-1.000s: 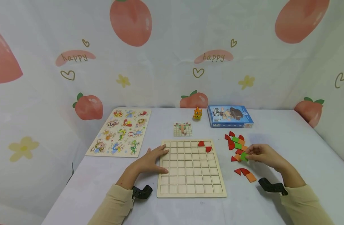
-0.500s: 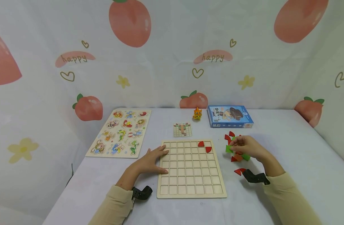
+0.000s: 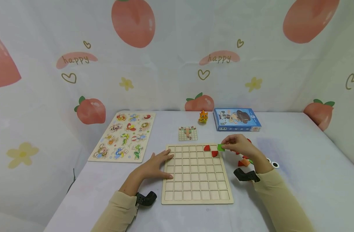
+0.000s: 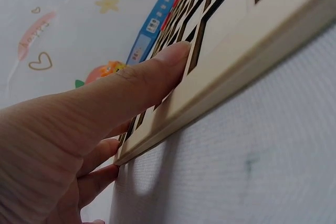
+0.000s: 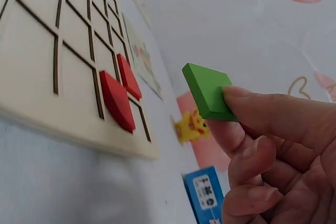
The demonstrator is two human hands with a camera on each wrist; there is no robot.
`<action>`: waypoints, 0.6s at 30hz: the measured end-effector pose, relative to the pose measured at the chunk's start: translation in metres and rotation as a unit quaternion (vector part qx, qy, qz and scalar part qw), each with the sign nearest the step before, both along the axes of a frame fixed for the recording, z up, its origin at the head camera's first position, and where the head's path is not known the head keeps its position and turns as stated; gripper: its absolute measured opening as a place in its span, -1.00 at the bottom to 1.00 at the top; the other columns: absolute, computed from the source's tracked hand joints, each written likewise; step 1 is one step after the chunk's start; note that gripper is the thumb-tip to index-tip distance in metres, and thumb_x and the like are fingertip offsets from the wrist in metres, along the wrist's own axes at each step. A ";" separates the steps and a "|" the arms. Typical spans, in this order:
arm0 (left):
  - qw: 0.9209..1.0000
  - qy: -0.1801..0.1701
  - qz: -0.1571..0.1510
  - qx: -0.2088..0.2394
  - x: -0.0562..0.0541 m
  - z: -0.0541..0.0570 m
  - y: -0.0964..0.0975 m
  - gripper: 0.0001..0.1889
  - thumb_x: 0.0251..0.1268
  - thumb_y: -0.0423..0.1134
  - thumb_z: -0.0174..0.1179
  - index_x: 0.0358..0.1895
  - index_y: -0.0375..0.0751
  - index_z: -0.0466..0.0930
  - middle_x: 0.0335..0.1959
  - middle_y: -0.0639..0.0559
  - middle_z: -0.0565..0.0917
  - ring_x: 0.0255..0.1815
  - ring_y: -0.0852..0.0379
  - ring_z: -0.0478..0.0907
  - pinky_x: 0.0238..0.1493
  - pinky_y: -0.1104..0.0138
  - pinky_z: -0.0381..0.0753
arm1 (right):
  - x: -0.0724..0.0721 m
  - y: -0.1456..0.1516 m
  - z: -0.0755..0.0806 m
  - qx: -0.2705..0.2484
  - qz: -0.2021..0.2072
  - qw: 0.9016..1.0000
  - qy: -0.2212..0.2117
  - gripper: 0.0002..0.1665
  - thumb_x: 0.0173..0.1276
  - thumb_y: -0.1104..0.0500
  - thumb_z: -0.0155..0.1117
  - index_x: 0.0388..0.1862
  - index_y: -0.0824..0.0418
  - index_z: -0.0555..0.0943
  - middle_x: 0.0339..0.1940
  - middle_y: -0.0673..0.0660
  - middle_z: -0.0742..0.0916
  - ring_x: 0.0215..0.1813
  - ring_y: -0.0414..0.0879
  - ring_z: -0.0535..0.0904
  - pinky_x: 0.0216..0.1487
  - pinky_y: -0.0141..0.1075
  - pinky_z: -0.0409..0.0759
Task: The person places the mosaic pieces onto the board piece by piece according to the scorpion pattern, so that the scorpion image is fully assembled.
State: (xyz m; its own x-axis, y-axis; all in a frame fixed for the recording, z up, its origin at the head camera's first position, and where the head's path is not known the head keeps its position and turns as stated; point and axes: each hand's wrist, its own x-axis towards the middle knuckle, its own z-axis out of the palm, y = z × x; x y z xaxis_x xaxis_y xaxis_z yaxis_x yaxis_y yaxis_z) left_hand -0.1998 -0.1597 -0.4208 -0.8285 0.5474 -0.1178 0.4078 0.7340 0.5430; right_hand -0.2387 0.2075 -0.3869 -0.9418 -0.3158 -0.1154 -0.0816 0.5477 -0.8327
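A wooden grid board [image 3: 191, 186] lies on the table, with two red quarter-circle pieces [image 3: 214, 154] in cells near its far right corner. My left hand [image 3: 154, 167] rests on the board's left edge, fingers spread; in the left wrist view the thumb [image 4: 170, 59] presses on the grid. Thumb and fingers of my right hand [image 3: 241, 147] pinch a green square tile [image 5: 207, 92] just above that far right corner. Beneath and beside the right hand lie loose red, orange and green pieces [image 3: 245, 162], partly hidden by it.
Behind the board lies a small pattern card [image 3: 188, 133]. A dragon-like orange figurine [image 3: 203, 117] and a blue box [image 3: 237, 120] stand at the back. An animal picture puzzle [image 3: 123, 137] lies to the left. A round black-and-white piece [image 3: 275, 165] shows beside the right wrist.
My right hand has picked the green tile up from the loose pieces and carried it left to the board's far right corner. The left hand has stayed on the board.
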 end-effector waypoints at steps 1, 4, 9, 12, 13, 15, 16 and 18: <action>1.000 0.000 0.000 0.000 0.000 0.000 0.000 -0.11 -0.07 0.11 0.39 0.38 -0.12 0.25 0.50 -0.08 0.05 0.52 -0.10 -0.05 0.45 -0.18 -0.29 | -0.001 -0.003 -0.001 -0.002 0.001 1.000 -0.004 -0.66 0.23 0.12 0.31 -0.16 0.37 0.62 -0.44 0.13 0.64 -0.47 -0.17 0.41 -0.49 -0.32 0.42; 1.000 -0.002 -0.001 0.001 0.000 0.001 0.000 -0.11 -0.07 0.10 0.39 0.38 -0.12 0.25 0.50 -0.08 0.04 0.52 -0.10 -0.06 0.45 -0.18 -0.29 | -0.006 -0.010 -0.003 -0.012 0.010 1.000 -0.014 -0.66 0.23 0.12 0.31 -0.17 0.38 0.62 -0.47 0.10 0.64 -0.50 -0.16 0.39 -0.49 -0.33 0.41; 1.000 0.000 -0.001 0.000 0.000 0.001 0.000 -0.11 -0.06 0.10 0.39 0.38 -0.11 0.25 0.50 -0.08 0.04 0.52 -0.10 -0.06 0.45 -0.18 -0.29 | -0.012 -0.021 -0.007 -0.032 0.026 0.999 -0.036 -0.67 0.24 0.15 0.30 -0.16 0.41 0.61 -0.51 0.03 0.62 -0.51 -0.17 0.37 -0.48 -0.33 0.40; 1.000 -0.001 0.000 -0.003 0.000 0.001 0.000 -0.11 -0.07 0.11 0.39 0.38 -0.11 0.25 0.50 -0.06 0.04 0.52 -0.09 -0.06 0.45 -0.17 -0.29 | -0.014 -0.027 -0.009 -0.034 0.029 0.998 -0.043 -0.67 0.23 0.15 0.31 -0.17 0.41 0.61 -0.55 -0.01 0.60 -0.53 -0.18 0.36 -0.49 -0.36 0.38; 1.000 -0.002 0.001 -0.004 0.000 0.001 0.000 -0.11 -0.07 0.11 0.39 0.38 -0.11 0.25 0.50 -0.06 0.03 0.52 -0.08 -0.06 0.45 -0.17 -0.30 | -0.016 -0.029 -0.009 -0.034 0.030 0.998 -0.045 -0.68 0.23 0.16 0.31 -0.17 0.41 0.62 -0.56 -0.02 0.59 -0.53 -0.18 0.36 -0.49 -0.37 0.38; 1.000 -0.004 0.002 -0.005 0.000 0.001 0.000 -0.10 -0.07 0.12 0.39 0.38 -0.11 0.25 0.51 -0.06 0.03 0.52 -0.08 -0.06 0.45 -0.16 -0.30 | -0.017 -0.031 -0.011 -0.035 0.032 0.998 -0.048 -0.68 0.23 0.16 0.31 -0.17 0.41 0.62 -0.57 -0.04 0.60 -0.52 -0.19 0.36 -0.47 -0.37 0.39; 1.000 -0.004 0.002 -0.004 0.000 0.001 0.000 -0.10 -0.08 0.12 0.39 0.38 -0.11 0.25 0.51 -0.06 0.03 0.52 -0.08 -0.06 0.45 -0.16 -0.30 | -0.018 -0.033 -0.012 -0.036 0.032 0.998 -0.050 -0.69 0.23 0.17 0.31 -0.18 0.41 0.62 -0.57 -0.06 0.60 -0.52 -0.19 0.36 -0.47 -0.38 0.39; 1.000 -0.004 0.002 -0.003 0.000 0.001 0.000 -0.10 -0.08 0.11 0.39 0.38 -0.11 0.25 0.50 -0.06 0.03 0.52 -0.08 -0.06 0.45 -0.17 -0.30 | -0.020 -0.034 -0.014 -0.038 0.032 0.997 -0.058 -0.70 0.23 0.18 0.30 -0.18 0.41 0.63 -0.57 -0.08 0.62 -0.52 -0.19 0.36 -0.45 -0.38 0.39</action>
State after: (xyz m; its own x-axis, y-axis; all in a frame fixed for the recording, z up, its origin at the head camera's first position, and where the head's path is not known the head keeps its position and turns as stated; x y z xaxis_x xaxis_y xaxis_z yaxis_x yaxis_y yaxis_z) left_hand -0.2000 -0.1592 -0.4198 -0.8293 0.5440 -0.1278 0.4014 0.7390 0.5410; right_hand -0.2584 0.1731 -0.4010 -0.9016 -0.3858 -0.1954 -0.0154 0.4802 -0.8770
